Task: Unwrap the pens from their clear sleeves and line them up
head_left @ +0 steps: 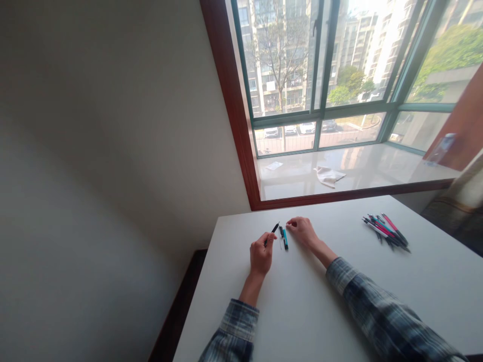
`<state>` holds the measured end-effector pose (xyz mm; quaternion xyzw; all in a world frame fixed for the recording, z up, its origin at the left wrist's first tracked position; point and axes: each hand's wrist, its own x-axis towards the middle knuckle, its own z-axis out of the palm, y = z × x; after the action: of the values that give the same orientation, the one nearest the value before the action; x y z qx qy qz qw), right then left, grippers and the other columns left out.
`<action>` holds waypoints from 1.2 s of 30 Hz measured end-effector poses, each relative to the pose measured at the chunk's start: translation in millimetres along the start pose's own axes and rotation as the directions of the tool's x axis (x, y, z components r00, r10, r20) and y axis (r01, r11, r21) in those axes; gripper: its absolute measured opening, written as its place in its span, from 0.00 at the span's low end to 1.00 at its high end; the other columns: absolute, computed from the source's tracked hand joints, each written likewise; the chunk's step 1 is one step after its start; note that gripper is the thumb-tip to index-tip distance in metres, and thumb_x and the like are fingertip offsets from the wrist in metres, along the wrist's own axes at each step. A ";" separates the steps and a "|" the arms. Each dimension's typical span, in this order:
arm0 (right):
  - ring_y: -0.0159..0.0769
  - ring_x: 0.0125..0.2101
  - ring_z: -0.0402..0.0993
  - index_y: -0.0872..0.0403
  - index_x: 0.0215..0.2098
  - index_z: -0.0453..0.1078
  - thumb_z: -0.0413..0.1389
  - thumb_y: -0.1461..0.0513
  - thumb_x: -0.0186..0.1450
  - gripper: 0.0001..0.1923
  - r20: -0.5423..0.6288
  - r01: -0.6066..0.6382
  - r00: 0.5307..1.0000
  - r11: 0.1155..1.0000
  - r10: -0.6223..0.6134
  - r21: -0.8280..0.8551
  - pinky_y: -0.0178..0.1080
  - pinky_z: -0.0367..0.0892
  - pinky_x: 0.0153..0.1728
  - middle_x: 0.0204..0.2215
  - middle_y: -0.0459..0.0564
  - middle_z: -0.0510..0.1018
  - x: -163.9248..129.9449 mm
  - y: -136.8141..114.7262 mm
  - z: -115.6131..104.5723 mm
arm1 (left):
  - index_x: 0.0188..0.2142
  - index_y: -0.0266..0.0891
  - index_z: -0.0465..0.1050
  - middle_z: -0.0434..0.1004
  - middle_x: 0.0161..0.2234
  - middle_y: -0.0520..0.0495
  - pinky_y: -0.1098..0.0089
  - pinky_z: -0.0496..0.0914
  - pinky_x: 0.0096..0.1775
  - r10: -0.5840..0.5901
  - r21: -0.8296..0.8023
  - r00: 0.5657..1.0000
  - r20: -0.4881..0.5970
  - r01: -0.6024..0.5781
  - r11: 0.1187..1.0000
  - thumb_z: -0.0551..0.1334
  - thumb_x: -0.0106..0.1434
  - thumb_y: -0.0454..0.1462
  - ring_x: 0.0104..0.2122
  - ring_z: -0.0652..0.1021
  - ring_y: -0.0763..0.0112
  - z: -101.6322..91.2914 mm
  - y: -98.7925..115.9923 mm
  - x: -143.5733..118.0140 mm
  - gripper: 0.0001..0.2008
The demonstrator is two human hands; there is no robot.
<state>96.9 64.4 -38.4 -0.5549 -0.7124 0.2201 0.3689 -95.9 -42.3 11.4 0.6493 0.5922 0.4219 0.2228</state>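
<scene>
My left hand (261,254) is closed around a slim black pen (275,228), whose thin tip points up and away to the right. Just right of that tip, my right hand (302,231) rests low over the table with thumb and forefinger pinched together. Whatever small thing may be between those fingertips is too tiny to name. Between the two hands lie a teal and black pen piece (286,240), a short black piece with a clip (281,231) and a thin pale stick (280,244), side by side.
On the right of the white table (320,311) lies a pile of several pens (388,232) in pink, white, teal and black. Behind the table, the window sill (290,181) bears a crumpled white cloth (328,176) and a clear bottle (441,149). A wall stands at left.
</scene>
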 end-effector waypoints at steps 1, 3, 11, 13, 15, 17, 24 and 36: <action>0.41 0.33 0.79 0.52 0.37 0.84 0.59 0.59 0.64 0.11 -0.013 0.003 1.000 1.000 -0.003 0.009 0.39 0.69 0.40 0.33 0.53 0.85 -0.8 -0.2 2.1 | 0.37 0.40 0.80 0.52 0.17 0.57 0.72 0.55 0.27 0.000 0.000 1.000 -0.004 0.000 1.000 0.50 0.72 0.54 0.20 0.59 0.72 -0.5 -0.3 0.1 0.26; 0.41 0.34 0.79 0.52 0.38 0.84 0.58 0.58 0.64 0.12 -0.032 0.010 0.999 1.000 -0.009 0.028 0.39 0.69 0.41 0.34 0.53 0.85 -2.9 1.0 5.3 | 0.38 0.40 0.80 0.53 0.17 0.57 0.72 0.55 0.27 0.001 0.000 1.000 -0.011 -0.001 1.000 0.50 0.72 0.54 0.20 0.59 0.72 -0.9 -1.2 0.5 0.26; 0.41 0.35 0.79 0.52 0.38 0.84 0.59 0.58 0.63 0.11 -0.048 0.029 0.999 0.996 -0.025 0.085 0.40 0.70 0.43 0.36 0.53 0.85 -2.5 7.7 7.9 | 0.37 0.40 0.80 0.54 0.18 0.57 0.72 0.56 0.27 -0.006 0.006 1.000 -0.009 0.006 1.000 0.50 0.71 0.55 0.20 0.60 0.72 0.8 -1.3 3.7 0.27; 0.41 0.35 0.79 0.53 0.39 0.84 0.59 0.58 0.63 0.12 -0.052 0.023 0.998 0.995 -0.018 0.099 0.41 0.70 0.44 0.36 0.54 0.85 -2.7 7.9 6.8 | 0.36 0.40 0.80 0.54 0.18 0.57 0.72 0.56 0.27 -0.016 0.010 1.000 -0.008 0.016 1.000 0.50 0.71 0.55 0.20 0.61 0.72 0.8 -1.0 4.0 0.27; 0.41 0.34 0.79 0.54 0.41 0.83 0.59 0.58 0.62 0.13 -0.054 0.013 0.999 0.993 -0.007 0.115 0.41 0.71 0.43 0.35 0.54 0.85 -5.0 8.1 4.6 | 0.37 0.40 0.80 0.54 0.18 0.57 0.71 0.56 0.27 -0.025 0.013 1.000 -0.004 0.025 1.000 0.50 0.71 0.55 0.20 0.61 0.71 0.9 -1.0 3.8 0.27; 0.40 0.33 0.78 0.54 0.43 0.82 0.58 0.58 0.62 0.15 -0.052 0.004 0.999 0.992 0.003 0.129 0.41 0.71 0.42 0.34 0.53 0.84 -10.2 8.4 0.5 | 0.39 0.40 0.80 0.52 0.18 0.57 0.71 0.56 0.27 -0.031 0.010 1.000 0.002 0.031 0.999 0.48 0.72 0.54 0.20 0.60 0.71 1.2 -1.0 3.4 0.27; 0.34 0.27 0.70 0.52 0.34 0.73 0.62 0.57 0.58 0.09 -0.011 -0.035 0.999 0.973 0.039 0.228 0.37 0.64 0.32 0.26 0.43 0.75 -43.9 1.2 -29.4 | 0.45 0.41 0.78 0.61 0.19 0.57 0.73 0.59 0.27 0.049 0.027 0.995 0.089 -0.052 0.998 0.48 0.73 0.46 0.20 0.66 0.71 3.7 5.8 -0.4 0.21; 0.28 0.23 0.43 0.51 0.19 0.46 0.52 0.40 0.67 0.32 0.166 -0.050 0.986 0.886 -0.031 0.462 0.37 0.41 0.25 0.20 0.40 0.46 -59.4 -17.5 -38.6 | 0.43 0.43 0.76 0.81 0.37 0.48 0.73 0.68 0.40 0.250 0.041 0.934 0.256 -0.269 0.962 0.51 0.75 0.45 0.35 0.78 0.68 21.9 15.0 -4.2 0.16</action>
<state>122.3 -0.9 -18.1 -0.4335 -0.6650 0.4321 0.4280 -69.1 -44.7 10.1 0.7775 0.4840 0.3403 0.2129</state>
